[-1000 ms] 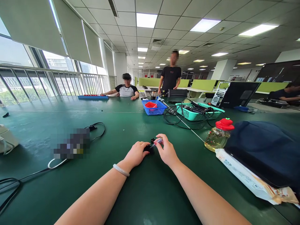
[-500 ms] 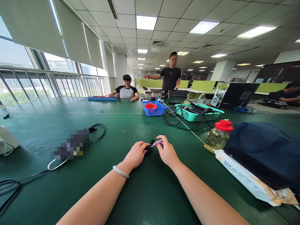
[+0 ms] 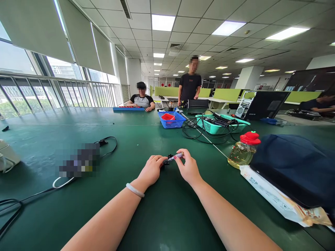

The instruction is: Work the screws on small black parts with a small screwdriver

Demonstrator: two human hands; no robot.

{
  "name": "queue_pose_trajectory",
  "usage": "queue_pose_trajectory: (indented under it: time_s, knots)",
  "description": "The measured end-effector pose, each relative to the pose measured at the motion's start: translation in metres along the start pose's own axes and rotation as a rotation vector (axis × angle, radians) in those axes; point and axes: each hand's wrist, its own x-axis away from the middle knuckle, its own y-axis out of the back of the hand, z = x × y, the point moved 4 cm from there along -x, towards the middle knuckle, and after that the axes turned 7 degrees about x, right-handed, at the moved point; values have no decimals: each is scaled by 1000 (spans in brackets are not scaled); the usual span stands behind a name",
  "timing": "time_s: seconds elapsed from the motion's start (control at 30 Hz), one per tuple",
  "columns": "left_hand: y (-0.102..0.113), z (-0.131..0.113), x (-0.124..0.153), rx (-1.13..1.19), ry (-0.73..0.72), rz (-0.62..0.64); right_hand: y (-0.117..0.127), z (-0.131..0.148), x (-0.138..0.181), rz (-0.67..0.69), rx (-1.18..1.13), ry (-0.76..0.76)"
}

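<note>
My right hand (image 3: 190, 168) pinches a small screwdriver (image 3: 178, 156) with a see-through handle between thumb and fingertips. The tool slants down to the left, its low end meeting a small black part (image 3: 167, 163) on the green table. My left hand (image 3: 151, 170), wearing a pale bangle on the wrist, has its fingers closed on that part and holds it against the table top. Fingers cover much of the black part, so its exact kind cannot be made out.
To the left lies a blurred-out dark device (image 3: 80, 161) with cables. A bottle (image 3: 242, 153) with a red lid, a wipes pack (image 3: 272, 195) and a dark blue bag (image 3: 295, 167) stand right. Farther back are a blue basket (image 3: 172, 122), a green basket (image 3: 214, 129) and two people.
The screwdriver's handle shows more of its length above my right fingers. Across the table, the standing person's outstretched arm has come down, and the blue tray by the seated person has shifted right.
</note>
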Motion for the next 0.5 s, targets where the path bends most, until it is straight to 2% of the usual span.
queue_pose_trajectory:
  time_s: [0.1,0.27,0.33,0.5]
  knots:
    - [5,3,-1,-51,90,-38,8,-2,-1,-114,-25,-36]
    - [15,13,1,-212,344,-65,17,-24,-6,-277,-89,-162]
    - [16,14,3,-272,393,-34,16,-37,-9,-281,-116,-233]
    - [13,11,9,-399,389,59,10,-62,-10,-236,-172,-369]
